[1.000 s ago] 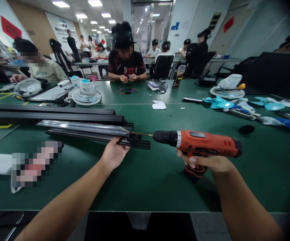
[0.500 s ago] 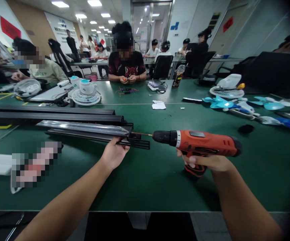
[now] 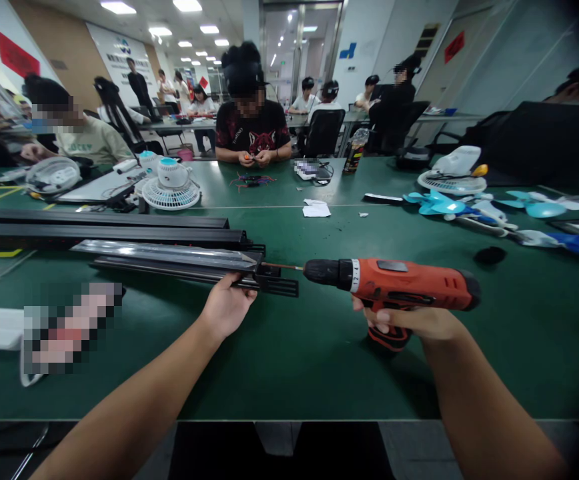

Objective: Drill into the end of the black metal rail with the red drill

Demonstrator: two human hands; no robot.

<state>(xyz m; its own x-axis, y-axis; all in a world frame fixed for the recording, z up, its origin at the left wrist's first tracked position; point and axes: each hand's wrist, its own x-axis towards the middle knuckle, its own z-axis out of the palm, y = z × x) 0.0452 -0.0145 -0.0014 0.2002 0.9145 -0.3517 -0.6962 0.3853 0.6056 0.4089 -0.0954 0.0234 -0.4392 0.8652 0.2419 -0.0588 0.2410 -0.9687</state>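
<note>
My right hand (image 3: pixel 409 321) is wrapped round the grip of a red and black cordless drill (image 3: pixel 414 283), held level and pointing left. A long thin bit (image 3: pixel 284 267) runs from its chuck to the end of a long black rail (image 3: pixel 179 257) that has a shiny clear strip along its top. Whether the tip sits in a screw is too small to tell. Around the near side of that rail end, my left hand (image 3: pixel 229 308) is closed, thumb on top and fingers partly hidden underneath. Slotted black brackets (image 3: pixel 284 287) stick out at the rail's end, beside my fingertips.
More black rails (image 3: pixel 104 232) lie behind the held one. White fans (image 3: pixel 172 183) stand at the back left, and blue fan blades (image 3: pixel 434 203) at the right. Paper (image 3: pixel 316 209) and a bottle (image 3: pixel 354 152) are farther back. A co-worker (image 3: pixel 253 133) sits opposite, handling something small.
Almost nothing differs. The view has shifted very slightly; both hands, the drill and the rail keep the same places relative to one another.
</note>
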